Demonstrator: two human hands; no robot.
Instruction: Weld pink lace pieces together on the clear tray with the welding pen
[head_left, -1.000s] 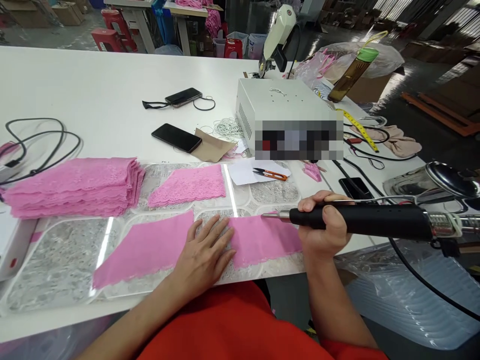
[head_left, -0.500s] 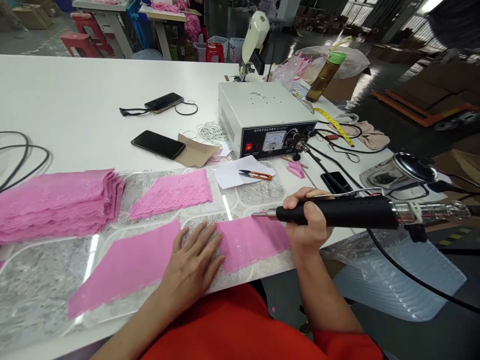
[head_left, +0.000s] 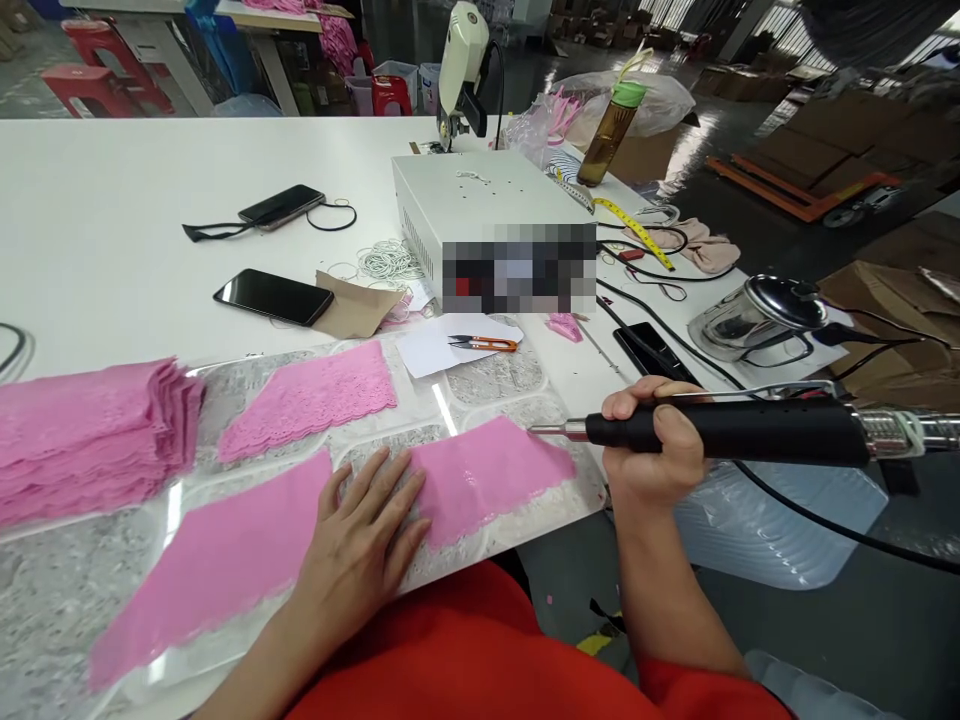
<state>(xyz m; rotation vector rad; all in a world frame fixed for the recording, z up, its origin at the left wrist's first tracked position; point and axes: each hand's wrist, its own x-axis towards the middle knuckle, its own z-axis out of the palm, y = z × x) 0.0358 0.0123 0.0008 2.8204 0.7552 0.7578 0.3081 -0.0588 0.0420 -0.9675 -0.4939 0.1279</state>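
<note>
My left hand (head_left: 367, 530) lies flat with fingers spread, its fingertips over the left end of a pink fabric piece (head_left: 480, 480). My right hand (head_left: 656, 440) is wrapped round a black ultrasonic handpiece (head_left: 750, 430) with a lever on top and a cable behind. Its thin metal tip points left and reaches the slanted right edge of that piece; whether it touches is hard to tell. Left of my left hand is a larger pink fabric piece (head_left: 217, 560). A lace-edged pink piece (head_left: 315, 400) lies further back, beside a pink fabric stack (head_left: 90, 430).
Behind the fabric are thread snips (head_left: 484, 343) on white paper, a phone (head_left: 274, 297) and a grey control box (head_left: 487, 190) with a blurred front. A metal mug (head_left: 757, 318), yellow tape measure (head_left: 634, 232) and cables lie to the right. A patterned mat (head_left: 67, 590) covers the table's front.
The view has turned to the right. The handpiece tip has moved from over the fabric's back edge to its slanted right edge. My left hand remains on the same piece.
</note>
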